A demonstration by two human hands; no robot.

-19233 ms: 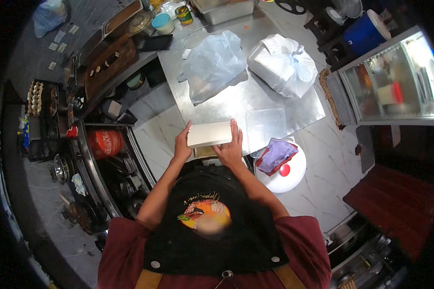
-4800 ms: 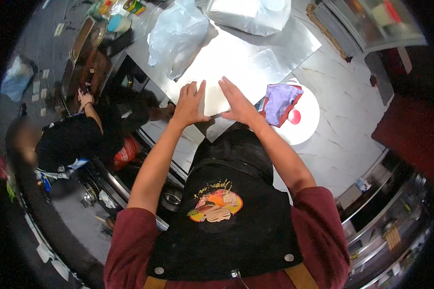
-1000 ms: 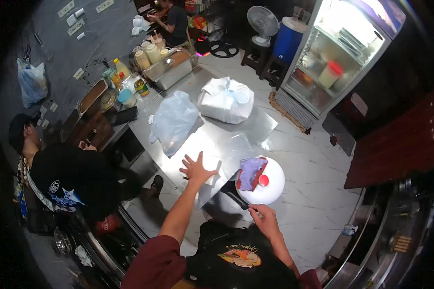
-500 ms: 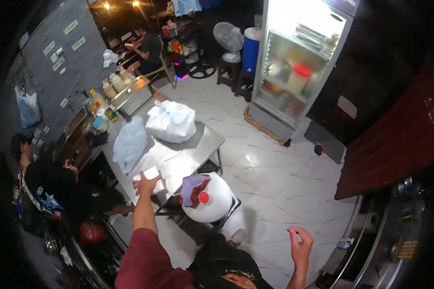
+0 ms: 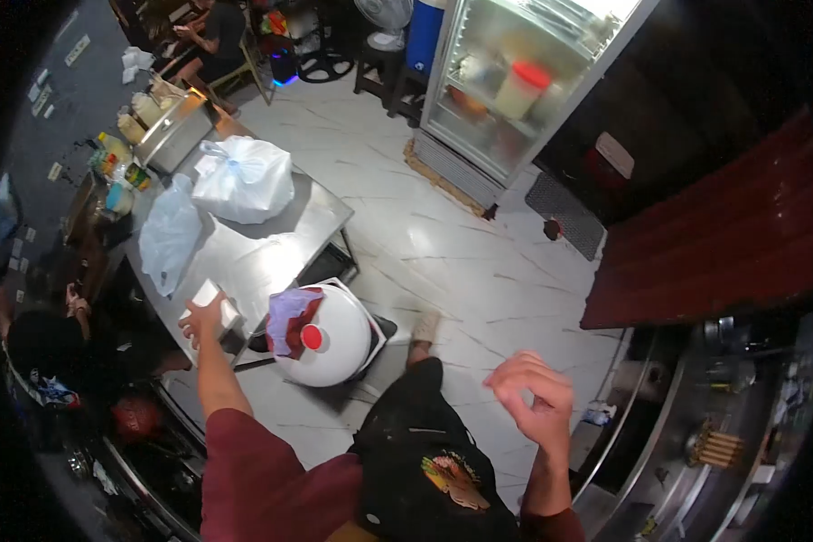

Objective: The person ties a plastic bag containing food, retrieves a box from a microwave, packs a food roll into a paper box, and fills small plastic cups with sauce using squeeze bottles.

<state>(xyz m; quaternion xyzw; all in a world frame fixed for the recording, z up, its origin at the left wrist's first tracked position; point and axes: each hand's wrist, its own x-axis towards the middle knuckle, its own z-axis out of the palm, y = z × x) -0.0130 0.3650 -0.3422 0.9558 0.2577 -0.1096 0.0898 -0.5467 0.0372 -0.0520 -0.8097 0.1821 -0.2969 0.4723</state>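
Covering part of the white box (image 5: pixel 229 313), the left hand (image 5: pixel 205 318) on my feed has its fingers spread; whether they grip it, I cannot tell. The box sits at the near corner of the steel table (image 5: pixel 266 257), about nine o'clock. Toward ten, that shiny top bears a blue bag (image 5: pixel 170 235), a white bag (image 5: pixel 244 190) and, farther off, a pan (image 5: pixel 176 135). At half past seven I see a lid (image 5: pixel 348 339) with a cloth (image 5: pixel 289 316). Past the pale floor (image 5: pixel 479 280), the fridge (image 5: pixel 461 170) glows at one; a curtain (image 5: pixel 714 235) hangs at three. At half past four, the right hand (image 5: pixel 535 397) is loosely curled in mid-air, fingers off the palm.
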